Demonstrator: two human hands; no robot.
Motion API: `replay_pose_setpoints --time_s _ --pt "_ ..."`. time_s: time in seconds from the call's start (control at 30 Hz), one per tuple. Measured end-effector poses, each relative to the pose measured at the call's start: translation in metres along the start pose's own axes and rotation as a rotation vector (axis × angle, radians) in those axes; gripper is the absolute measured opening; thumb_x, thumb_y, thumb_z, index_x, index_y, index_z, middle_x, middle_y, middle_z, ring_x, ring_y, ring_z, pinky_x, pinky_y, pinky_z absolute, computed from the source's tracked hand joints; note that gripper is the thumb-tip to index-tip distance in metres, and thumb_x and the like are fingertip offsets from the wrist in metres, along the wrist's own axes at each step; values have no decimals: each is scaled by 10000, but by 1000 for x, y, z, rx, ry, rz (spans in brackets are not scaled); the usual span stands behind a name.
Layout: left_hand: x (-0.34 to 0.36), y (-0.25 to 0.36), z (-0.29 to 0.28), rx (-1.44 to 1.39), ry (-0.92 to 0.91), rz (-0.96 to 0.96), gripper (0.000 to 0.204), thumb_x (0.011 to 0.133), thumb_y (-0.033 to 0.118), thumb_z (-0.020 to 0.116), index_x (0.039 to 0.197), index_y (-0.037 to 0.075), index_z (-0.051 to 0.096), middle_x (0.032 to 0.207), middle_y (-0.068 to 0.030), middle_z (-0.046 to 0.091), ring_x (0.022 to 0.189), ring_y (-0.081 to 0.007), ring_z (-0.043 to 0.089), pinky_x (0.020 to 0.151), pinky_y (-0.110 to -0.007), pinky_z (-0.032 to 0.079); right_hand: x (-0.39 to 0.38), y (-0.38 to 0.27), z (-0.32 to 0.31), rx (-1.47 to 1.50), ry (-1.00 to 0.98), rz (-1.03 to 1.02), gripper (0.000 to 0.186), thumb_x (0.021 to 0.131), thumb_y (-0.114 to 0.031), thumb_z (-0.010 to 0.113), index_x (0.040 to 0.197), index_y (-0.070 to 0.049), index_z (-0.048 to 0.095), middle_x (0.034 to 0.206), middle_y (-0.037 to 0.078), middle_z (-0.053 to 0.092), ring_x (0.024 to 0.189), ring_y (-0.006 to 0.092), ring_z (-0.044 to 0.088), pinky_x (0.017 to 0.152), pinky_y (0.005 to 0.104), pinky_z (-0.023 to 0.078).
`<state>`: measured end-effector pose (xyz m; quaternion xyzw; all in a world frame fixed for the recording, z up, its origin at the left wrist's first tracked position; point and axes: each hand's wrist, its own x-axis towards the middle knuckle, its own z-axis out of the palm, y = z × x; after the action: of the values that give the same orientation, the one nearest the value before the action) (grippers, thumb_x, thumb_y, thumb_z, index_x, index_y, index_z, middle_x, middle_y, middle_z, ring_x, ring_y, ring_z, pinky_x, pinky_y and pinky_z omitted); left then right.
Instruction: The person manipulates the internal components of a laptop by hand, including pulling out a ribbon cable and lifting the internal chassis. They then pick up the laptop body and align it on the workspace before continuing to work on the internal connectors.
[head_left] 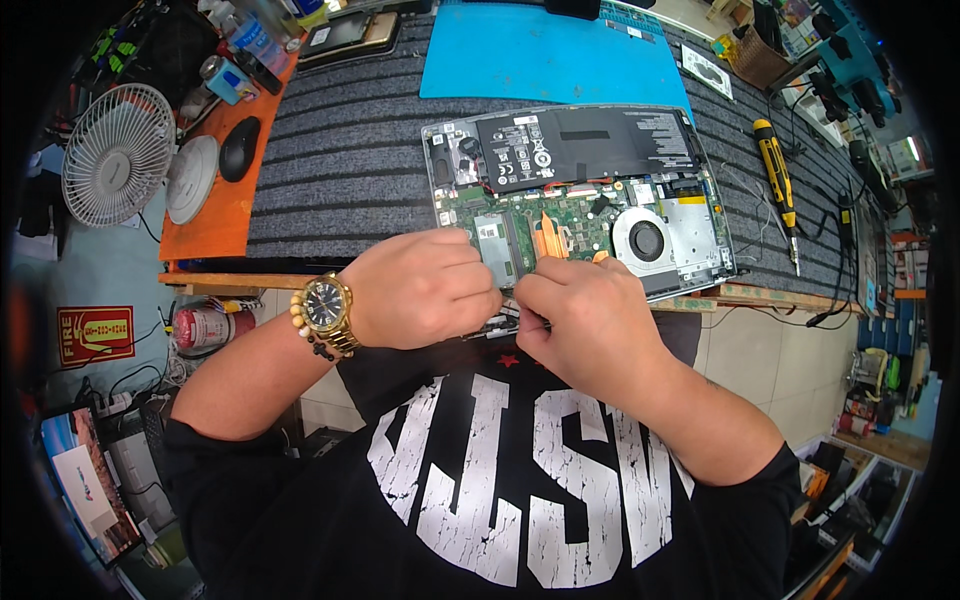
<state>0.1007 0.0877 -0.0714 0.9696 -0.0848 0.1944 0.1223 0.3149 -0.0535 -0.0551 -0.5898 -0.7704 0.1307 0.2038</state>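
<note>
- While both of my hands are down at the near edge of the opened-up laptop (690, 255), it's lying on the ribbed grey mat (335, 170), guts facing up.
- My left hand (425, 290) is curled nearly closed, knuckles up, over the near left part of the laptop. Fingertips are tucked out of sight, so can't tell if it's got hold of anything.
- My right hand (590, 310) is just beside it, thumb and fingers bunched together near the middle of that edge. Can't tell what's in that pinch, if anything.
- Inside the laptop: black battery (590, 150) along the far side, green board (515, 205) in front of it, copper-coloured heatsink (548, 238) just past my right hand, and round cooling fan (645, 238) to the right of that.
- Yellow screwdriver (773, 165) is on the mat off to the right, blue pad (550, 55) is beyond the laptop.
- Gold watch (327, 303) on my left wrist.
</note>
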Motion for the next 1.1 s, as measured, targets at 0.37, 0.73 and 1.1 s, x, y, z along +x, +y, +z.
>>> replay_pose_setpoints --time_s 0.37,0.73,1.1 --pt "0 1 5 32 40 -20 108 836 155 727 892 79 675 810 -17 547 755 -217 599 738 -340 515 -1 1 1 -11 -13 9 106 814 -133 772 826 -108 669 808 59 659 809 295 729 741 473 522" --pt "1 5 0 7 -14 -58 196 819 102 847 964 50 725 845 -34 599 763 -231 627 717 -369 522 -3 3 -1 11 1 -5 101 824 -137 766 842 -100 673 817 60 660 826 292 734 755 473 526" --pt "5 15 -8 46 7 -76 210 832 111 856 1009 68 752 853 -22 612 756 -233 631 715 -382 525 -8 3 -4 15 18 -35 127 827 -153 779 896 -94 692 855 62 662 837 300 735 763 478 526"
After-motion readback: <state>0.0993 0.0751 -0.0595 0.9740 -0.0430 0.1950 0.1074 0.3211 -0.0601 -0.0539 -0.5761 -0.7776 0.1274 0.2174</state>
